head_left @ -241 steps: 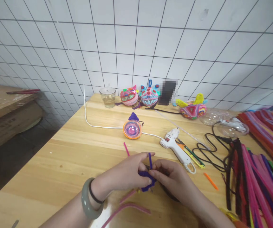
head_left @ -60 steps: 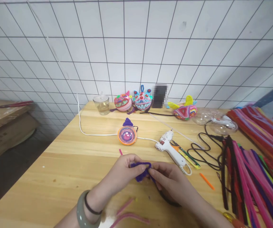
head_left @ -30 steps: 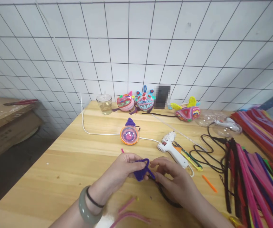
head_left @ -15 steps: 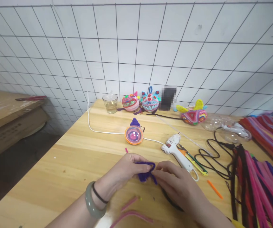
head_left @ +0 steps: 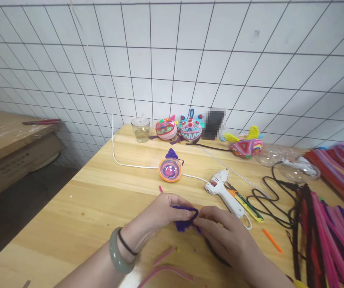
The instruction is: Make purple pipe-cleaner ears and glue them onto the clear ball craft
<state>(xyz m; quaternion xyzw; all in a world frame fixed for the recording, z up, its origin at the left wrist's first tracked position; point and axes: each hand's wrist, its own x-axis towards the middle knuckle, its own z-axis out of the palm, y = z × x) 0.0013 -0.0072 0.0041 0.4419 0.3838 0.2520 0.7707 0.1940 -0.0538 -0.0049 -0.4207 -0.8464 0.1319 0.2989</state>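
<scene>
Between my hands is a purple pipe cleaner point(head_left: 183, 226), bent into a folded shape with a loop at its upper right. My left hand point(head_left: 172, 210) pinches it, thumb along the top. My right hand point(head_left: 224, 232) has its fingertips closed on the loop's right side, where part of the purple piece is hidden. Beyond them lies a clear dome point(head_left: 170, 170) with pink and purple rings, an orange rim and a purple pointed piece point(head_left: 171, 153) at its top. Pink pipe cleaners point(head_left: 167, 269) lie just in front of my hands.
A white glue gun point(head_left: 225, 194) rests at the right beside yellow-handled scissors point(head_left: 252, 212). Black cord point(head_left: 267, 200) coils near bundles of coloured pipe cleaners point(head_left: 324, 236). At the back stand a glass cup point(head_left: 140, 130), decorated balls point(head_left: 191, 130) and a yellow-eared one point(head_left: 246, 146).
The purple loop between my fingers has tilted and flattened a little. Both hands stay almost in place, and the whole view has shifted slightly.
</scene>
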